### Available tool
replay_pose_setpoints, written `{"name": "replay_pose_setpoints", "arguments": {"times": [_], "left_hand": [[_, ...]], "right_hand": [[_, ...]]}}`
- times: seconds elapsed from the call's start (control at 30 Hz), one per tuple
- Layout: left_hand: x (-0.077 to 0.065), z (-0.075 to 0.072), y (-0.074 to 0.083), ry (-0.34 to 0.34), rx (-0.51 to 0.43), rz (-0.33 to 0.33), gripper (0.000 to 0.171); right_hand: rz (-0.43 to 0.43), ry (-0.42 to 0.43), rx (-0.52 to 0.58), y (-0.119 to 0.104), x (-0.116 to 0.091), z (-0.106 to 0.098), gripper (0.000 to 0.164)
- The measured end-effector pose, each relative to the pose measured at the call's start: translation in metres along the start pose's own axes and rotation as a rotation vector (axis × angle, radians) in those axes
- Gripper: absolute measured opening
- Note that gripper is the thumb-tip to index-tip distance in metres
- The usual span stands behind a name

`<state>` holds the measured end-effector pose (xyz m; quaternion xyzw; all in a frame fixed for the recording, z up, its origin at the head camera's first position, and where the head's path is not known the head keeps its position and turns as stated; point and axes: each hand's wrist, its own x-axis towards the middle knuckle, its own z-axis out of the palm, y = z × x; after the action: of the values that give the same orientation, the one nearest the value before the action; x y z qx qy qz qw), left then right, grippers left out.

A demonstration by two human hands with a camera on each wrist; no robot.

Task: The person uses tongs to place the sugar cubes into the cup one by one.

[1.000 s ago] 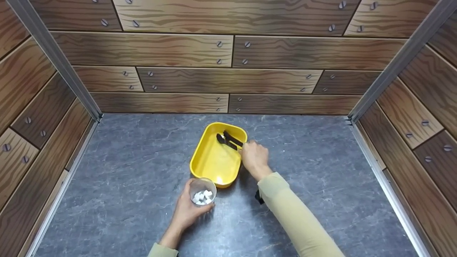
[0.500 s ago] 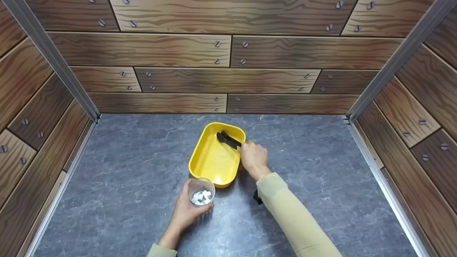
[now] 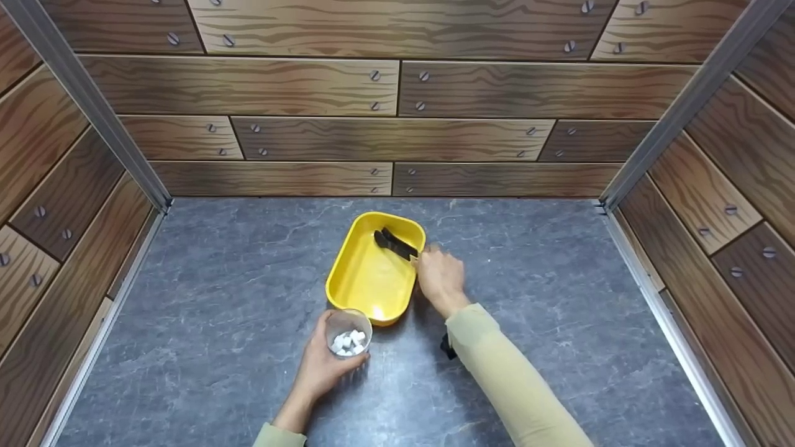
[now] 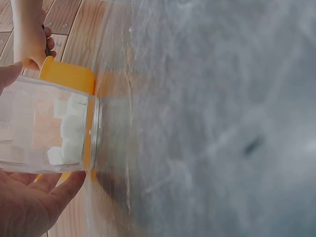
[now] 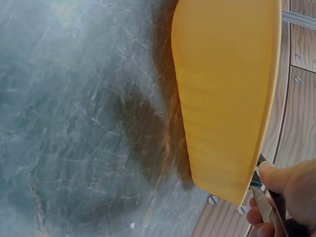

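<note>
My right hand (image 3: 440,279) grips a pair of tongs (image 3: 396,244) with black tips and metal arms, seen also between the fingers in the right wrist view. The tips reach over the right rim into the yellow tub (image 3: 338,273), near its far right corner. They lie close together; whether anything is between them is too small to tell. My left hand (image 3: 320,366) is wrapped around a clear cup (image 4: 19,118) at the tub's near left corner. Several white cubes (image 3: 349,343) lie in the cup's bottom. In the left wrist view the cup's base is down at the tabletop.
The grey marbled tabletop (image 3: 236,298) spreads around the tub. Wood-patterned panels (image 3: 310,139) close off the back and both sides, with metal rails at the corners. A small black object (image 3: 447,346) shows beside the right sleeve.
The black tips of the tongs have drawn closer together. Both hands, the cup and the tub keep their places; the whole head view has shifted slightly left.
</note>
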<state>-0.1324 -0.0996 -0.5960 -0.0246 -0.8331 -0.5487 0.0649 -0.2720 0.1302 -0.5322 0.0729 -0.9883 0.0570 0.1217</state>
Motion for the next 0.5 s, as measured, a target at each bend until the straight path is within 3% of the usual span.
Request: {"name": "replay_pose_setpoints", "arguments": {"times": [0.5], "left_hand": [[-0.001,0.0,0.0,0.015,-0.019,0.014,0.097]], "right_hand": [[-0.011,0.085,0.078,0.005,-0.016,-0.01,0.027]]}}
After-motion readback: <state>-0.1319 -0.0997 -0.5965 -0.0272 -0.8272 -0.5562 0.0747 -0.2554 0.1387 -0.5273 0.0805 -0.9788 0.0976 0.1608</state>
